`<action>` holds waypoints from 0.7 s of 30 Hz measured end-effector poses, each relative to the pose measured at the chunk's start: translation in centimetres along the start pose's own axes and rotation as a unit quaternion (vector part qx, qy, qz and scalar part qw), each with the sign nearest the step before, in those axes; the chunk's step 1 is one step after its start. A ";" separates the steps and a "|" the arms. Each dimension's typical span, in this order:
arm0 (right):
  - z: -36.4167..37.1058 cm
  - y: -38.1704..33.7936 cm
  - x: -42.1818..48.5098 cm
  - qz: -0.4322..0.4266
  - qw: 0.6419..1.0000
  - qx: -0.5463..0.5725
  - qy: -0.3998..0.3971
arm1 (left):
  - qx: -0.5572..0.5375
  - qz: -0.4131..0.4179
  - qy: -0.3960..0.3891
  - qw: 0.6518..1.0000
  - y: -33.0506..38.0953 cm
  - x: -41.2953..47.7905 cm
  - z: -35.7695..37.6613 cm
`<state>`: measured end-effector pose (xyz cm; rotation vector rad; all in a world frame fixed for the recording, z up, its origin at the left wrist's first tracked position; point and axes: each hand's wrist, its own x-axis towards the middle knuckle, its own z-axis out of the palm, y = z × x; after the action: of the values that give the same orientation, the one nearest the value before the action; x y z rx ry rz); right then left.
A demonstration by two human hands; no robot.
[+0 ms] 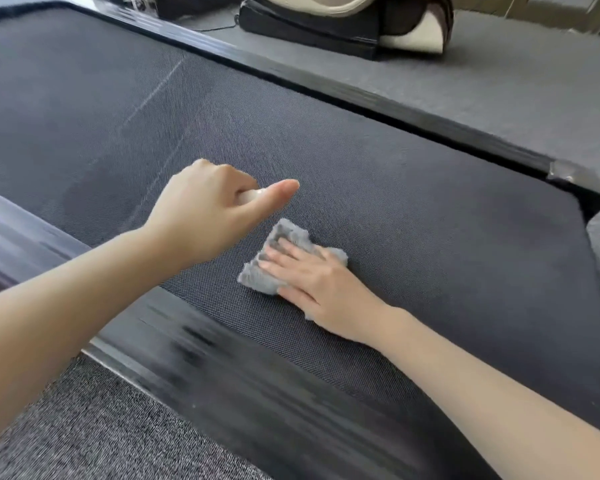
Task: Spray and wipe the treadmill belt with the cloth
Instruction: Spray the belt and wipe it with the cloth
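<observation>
The dark textured treadmill belt (pixel 413 188) fills most of the head view. A small grey fluffy cloth (pixel 284 244) lies on it near the middle. My right hand (pixel 312 275) presses flat on the cloth with straight fingers. Just to the left and above the belt, my left hand (pixel 205 209) has its fingers curled round a small pale spray bottle (pixel 252 196), thumb stretched out along it. Only a bit of the bottle shows; the hand hides the remainder. A darker damp-looking patch (pixel 94 199) marks the belt left of my left hand.
Black side rails run along the near (pixel 222 368) and far (pixel 326 88) edges of the belt. Grey carpet (pixel 101 431) lies at the lower left. A black-and-cream machine (pixel 343 26) stands on the floor beyond the far rail.
</observation>
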<state>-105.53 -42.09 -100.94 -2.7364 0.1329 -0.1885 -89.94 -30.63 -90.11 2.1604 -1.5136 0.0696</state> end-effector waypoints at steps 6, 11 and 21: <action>-0.6 0.5 -6.8 0.052 0.997 -0.034 0.038 | 0.001 0.013 -0.013 1.000 1.4 -0.5 0.4; -2.9 4.8 -15.1 0.268 0.953 -0.077 0.121 | -0.028 0.025 -0.030 0.999 1.7 -1.1 1.0; -3.0 4.1 -11.4 0.336 0.928 -0.062 0.149 | -0.057 0.058 -0.050 0.995 3.2 -2.1 2.7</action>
<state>-117.50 -45.61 -101.03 -2.5831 1.1750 -0.4011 -94.23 -30.78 -91.99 2.0124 -1.6563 -0.0869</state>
